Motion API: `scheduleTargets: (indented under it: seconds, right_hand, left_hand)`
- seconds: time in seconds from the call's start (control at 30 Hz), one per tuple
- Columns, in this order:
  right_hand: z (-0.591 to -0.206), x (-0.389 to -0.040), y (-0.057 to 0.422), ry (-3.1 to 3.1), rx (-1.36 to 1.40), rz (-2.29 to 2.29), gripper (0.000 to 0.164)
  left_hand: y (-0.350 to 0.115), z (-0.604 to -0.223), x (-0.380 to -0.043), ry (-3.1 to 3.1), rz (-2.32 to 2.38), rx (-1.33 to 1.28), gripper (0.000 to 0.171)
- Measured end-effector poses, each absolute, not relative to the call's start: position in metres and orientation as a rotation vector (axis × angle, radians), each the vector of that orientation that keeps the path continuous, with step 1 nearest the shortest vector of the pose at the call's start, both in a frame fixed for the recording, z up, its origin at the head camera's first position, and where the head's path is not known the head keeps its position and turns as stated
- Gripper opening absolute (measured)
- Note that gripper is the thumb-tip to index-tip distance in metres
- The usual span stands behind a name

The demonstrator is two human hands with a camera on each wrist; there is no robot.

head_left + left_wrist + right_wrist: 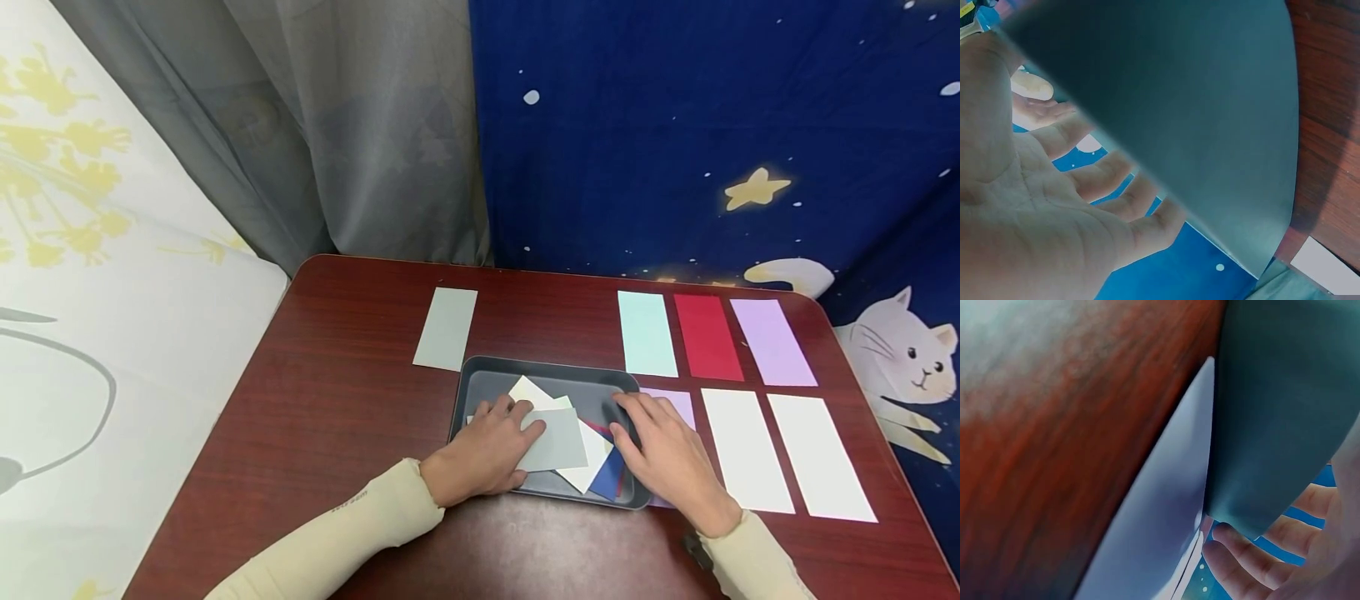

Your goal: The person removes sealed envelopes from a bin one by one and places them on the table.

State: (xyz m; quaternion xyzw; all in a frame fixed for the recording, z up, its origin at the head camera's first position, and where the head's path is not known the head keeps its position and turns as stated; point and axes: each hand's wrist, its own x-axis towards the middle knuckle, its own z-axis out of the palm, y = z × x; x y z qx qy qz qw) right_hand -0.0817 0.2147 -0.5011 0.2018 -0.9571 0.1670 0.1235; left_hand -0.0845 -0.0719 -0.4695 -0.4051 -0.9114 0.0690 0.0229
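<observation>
A shallow dark grey tray [540, 367] holds a loose, overlapping pile of paper cards. On top lies a grey card [557, 446], with a white card [588, 471], a dark blue card [606, 477] and thin red and pale green edges showing beneath it. My left hand [483, 446] rests over the left part of the pile, its spread fingers touching the grey card; in the left wrist view the tray wall hides the fingertips. My right hand [667, 446] lies across the tray's right rim, fingers loosely bent, thumb towards the blue card, holding nothing.
Another grey card [446, 329] lies behind the tray's left corner. At the right are mint [648, 333], red [708, 337] and lilac [774, 342] cards in the back row. Before them are a partly covered lilac card [677, 402] and two white cards [747, 450]. Curtains hang behind the table.
</observation>
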Motion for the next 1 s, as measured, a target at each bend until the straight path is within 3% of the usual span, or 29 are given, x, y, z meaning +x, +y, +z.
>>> scheduleTargets:
  seconds: [1.0]
  right_hand:
    - [-0.500, -0.083, 0.215, -2.789, 0.584, 0.492, 0.046]
  left_hand:
    - [-0.081, -0.454, -0.100, -2.823, 0.120, -1.223, 0.063]
